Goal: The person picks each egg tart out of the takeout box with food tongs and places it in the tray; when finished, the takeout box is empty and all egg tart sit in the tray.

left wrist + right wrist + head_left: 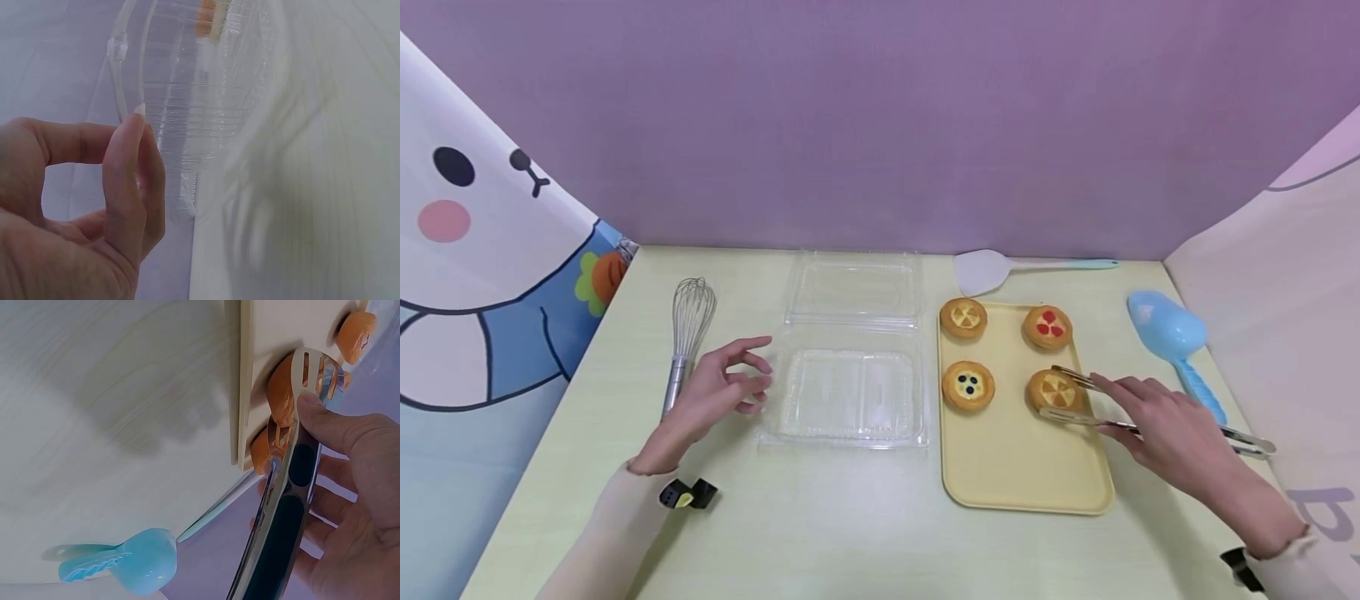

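Note:
My right hand (1180, 425) grips metal tongs (284, 487), thumb on one arm and fingers along the other. Their slotted ends straddle a tart with yellow wedges (1056, 391) at the right side of a yellow tray (1022, 475). Three more tarts lie on that tray: one with red pieces (1048, 327), one with dark berries (967, 386), another wedge-topped tart (963, 318). Beside the left edge of an opened clear plastic box (853, 392), my left hand (718, 387) hovers with loosely bent fingers. In the left wrist view its fingertips overlap the box's side.
A whisk (691, 325) lies left of the box, behind my left hand. Behind the tray is a spatula (985, 272) with a pale blue handle. At the right, a blue scoop (1168, 329) lies near the table edge. A purple cloth wall (880, 125) closes off the back.

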Tool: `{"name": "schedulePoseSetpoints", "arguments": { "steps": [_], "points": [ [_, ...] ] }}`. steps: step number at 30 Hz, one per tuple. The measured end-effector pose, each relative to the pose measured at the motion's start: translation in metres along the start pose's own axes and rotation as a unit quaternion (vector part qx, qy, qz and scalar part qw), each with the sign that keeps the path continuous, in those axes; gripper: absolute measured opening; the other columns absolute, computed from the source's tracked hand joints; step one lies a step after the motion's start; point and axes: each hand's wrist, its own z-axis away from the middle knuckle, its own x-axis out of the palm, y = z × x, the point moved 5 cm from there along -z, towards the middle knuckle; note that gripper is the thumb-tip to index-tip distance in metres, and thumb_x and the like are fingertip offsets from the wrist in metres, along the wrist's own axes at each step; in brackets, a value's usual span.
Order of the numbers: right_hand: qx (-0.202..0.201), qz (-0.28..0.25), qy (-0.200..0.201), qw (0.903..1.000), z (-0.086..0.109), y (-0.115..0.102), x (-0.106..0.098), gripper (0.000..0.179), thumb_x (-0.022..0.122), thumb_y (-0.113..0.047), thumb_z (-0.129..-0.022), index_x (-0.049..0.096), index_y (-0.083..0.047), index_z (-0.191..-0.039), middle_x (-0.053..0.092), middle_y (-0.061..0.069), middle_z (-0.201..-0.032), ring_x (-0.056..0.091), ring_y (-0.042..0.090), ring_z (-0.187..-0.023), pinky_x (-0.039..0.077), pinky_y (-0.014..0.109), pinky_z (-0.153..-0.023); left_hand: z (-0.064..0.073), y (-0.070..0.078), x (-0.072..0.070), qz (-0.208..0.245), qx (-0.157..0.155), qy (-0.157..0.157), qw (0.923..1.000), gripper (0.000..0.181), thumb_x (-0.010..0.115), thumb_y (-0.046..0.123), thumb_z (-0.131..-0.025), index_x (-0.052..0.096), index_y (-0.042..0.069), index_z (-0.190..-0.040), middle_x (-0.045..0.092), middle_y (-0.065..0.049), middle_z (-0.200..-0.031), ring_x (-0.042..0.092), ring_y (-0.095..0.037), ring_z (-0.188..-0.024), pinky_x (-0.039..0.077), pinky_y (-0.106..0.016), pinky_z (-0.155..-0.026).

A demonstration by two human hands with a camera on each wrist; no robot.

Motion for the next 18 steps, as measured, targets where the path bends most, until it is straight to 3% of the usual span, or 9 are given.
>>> {"name": "schedulePoseSetpoints", "arguments": {
  "steps": [12,18],
  "points": [
    [0.007,0.001,0.004,1.0000,0.0035,0.0003,-0.0033,0.080,0.090,-0.026,-0.073,0.058,-0.012,-0.145,0.075,0.013,-0.112,0.072,0.033,-0.083,0.056,0.051,-0.058,-0.0014,0.0016,0.0008,-0.008,0.000,0.000,1.0000,0.067,0.064,0.001,-0.097,0.040,0.007,-0.159,0.059,-0.025,-0.121,0.072,-0.017,-0.079,0.065,-0.031,-0.064],
    [0.013,0.004,0.008,0.9999,0.0055,-0.0003,-0.0080,0.080,0.089,-0.025,-0.074,0.057,-0.013,-0.146,0.074,0.014,-0.114,0.072,0.036,-0.091,0.058,0.056,-0.064,-0.0020,0.0009,0.0007,-0.006,-0.003,0.000,1.0000,0.066,0.061,-0.001,-0.097,0.040,0.007,-0.159,0.059,-0.026,-0.121,0.071,-0.016,-0.078,0.066,-0.033,-0.065]
  ]
}}
